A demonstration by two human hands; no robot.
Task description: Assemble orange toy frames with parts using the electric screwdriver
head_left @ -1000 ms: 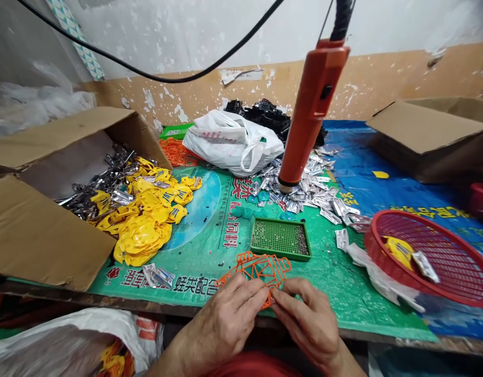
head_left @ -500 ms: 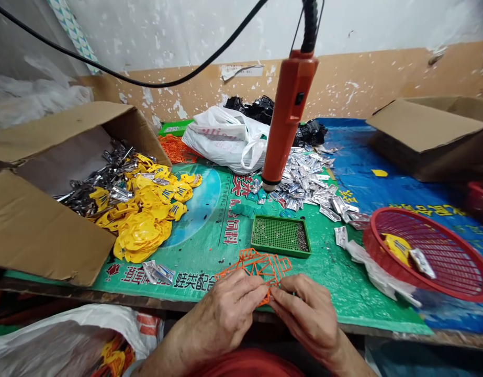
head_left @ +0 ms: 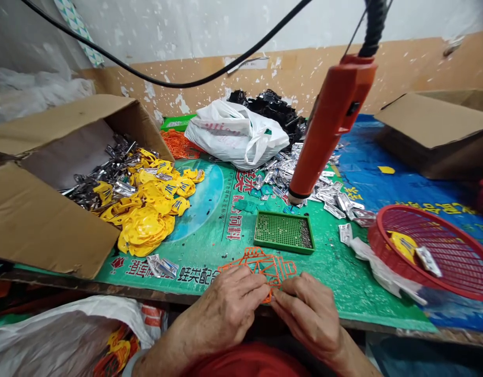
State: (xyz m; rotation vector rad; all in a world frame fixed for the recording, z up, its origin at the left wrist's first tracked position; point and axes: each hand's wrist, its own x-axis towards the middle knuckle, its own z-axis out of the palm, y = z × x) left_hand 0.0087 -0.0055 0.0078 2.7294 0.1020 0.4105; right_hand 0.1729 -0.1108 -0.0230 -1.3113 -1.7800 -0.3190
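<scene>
An orange plastic lattice piece (head_left: 267,266) lies at the front edge of the green table cover (head_left: 202,230). My left hand (head_left: 235,301) pinches its near left part, fingers pressed together. Beside it, my right hand (head_left: 307,309) pinches the near right part, its fingertips almost touching those of my left hand. The fingers hide the gripped end of the piece. Just beyond it sits a green perforated tray (head_left: 284,232) with tiny metal parts gathered at its right side. Above the tray's far side an orange electric screwdriver (head_left: 331,125) hangs tilted, touched by neither hand.
An open carton (head_left: 60,220) at left spills yellow parts (head_left: 147,225) and metal parts. Behind are a white bag (head_left: 233,131), black parts (head_left: 276,112) and silver packets (head_left: 327,193). At right stand a red basket (head_left: 453,251) and another carton (head_left: 437,125).
The hanging screwdriver has swung to the right and now leans more. The view has shifted slightly. Both hands keep their pinch on the orange piece.
</scene>
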